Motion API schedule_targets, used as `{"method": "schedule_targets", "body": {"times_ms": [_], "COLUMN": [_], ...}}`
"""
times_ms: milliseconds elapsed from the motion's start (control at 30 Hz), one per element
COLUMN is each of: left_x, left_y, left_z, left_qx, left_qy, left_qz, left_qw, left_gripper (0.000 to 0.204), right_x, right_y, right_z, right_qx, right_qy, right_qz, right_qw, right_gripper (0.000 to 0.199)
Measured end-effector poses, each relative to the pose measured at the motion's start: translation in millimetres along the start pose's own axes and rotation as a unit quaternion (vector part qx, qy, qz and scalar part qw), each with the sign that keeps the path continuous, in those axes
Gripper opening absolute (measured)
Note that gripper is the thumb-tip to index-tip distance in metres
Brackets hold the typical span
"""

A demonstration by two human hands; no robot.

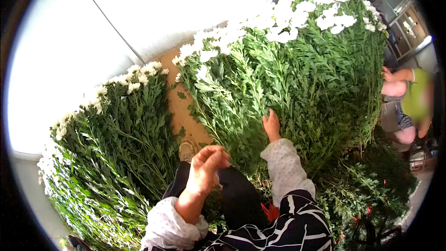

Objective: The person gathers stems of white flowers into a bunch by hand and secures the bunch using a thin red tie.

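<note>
My left hand (206,167) is raised over my lap, its fingers curled in toward the thumb. No stem shows sticking out of it, and the inside of the grip is hidden. My right hand (272,126) reaches forward to the large pile of white chrysanthemums (320,74), thumb and fingers apart, at the leafy stems. Whether it touches a stem I cannot tell. The pile's white blooms lie along the far edge and the stems run toward me. To my left lies a second pile of white chrysanthemums (125,135), blooms also at the far side.
Between the piles runs a strip of brown board (183,111), with my shoe (186,150) at its near end. Loose greenery (367,186) with red bits lies at the lower right. A person in a yellow-green top (420,95) is beyond the right pile. White sheeting (153,9) rises behind.
</note>
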State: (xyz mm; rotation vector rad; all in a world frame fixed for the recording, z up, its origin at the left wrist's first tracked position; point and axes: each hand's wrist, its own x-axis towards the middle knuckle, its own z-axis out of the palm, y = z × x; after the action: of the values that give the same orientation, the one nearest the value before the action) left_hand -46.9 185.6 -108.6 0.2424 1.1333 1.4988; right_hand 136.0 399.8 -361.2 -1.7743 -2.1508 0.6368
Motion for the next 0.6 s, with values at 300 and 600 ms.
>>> {"method": "schedule_targets", "body": {"times_ms": [300, 600], "left_x": [11.1, -0.2], "left_y": [0.0, 4.3], "left_z": [-7.6, -17.9], "left_qx": [-0.082, -0.092], "left_qy": [0.012, 0.036], "left_qz": [-0.030, 0.003], "left_qw": [0.996, 0.995], "left_gripper": [0.015, 0.012], "right_x": [-25.3, -76.2], "right_y": [-53.0, -48.2], "right_z": [-13.6, -54.0], "right_qx": [0.002, 0.048], "right_qy": [0.039, -0.044], "right_qz": [-0.051, 0.031], "right_qw": [0.998, 0.997], "right_gripper": [0.022, 0.034]}}
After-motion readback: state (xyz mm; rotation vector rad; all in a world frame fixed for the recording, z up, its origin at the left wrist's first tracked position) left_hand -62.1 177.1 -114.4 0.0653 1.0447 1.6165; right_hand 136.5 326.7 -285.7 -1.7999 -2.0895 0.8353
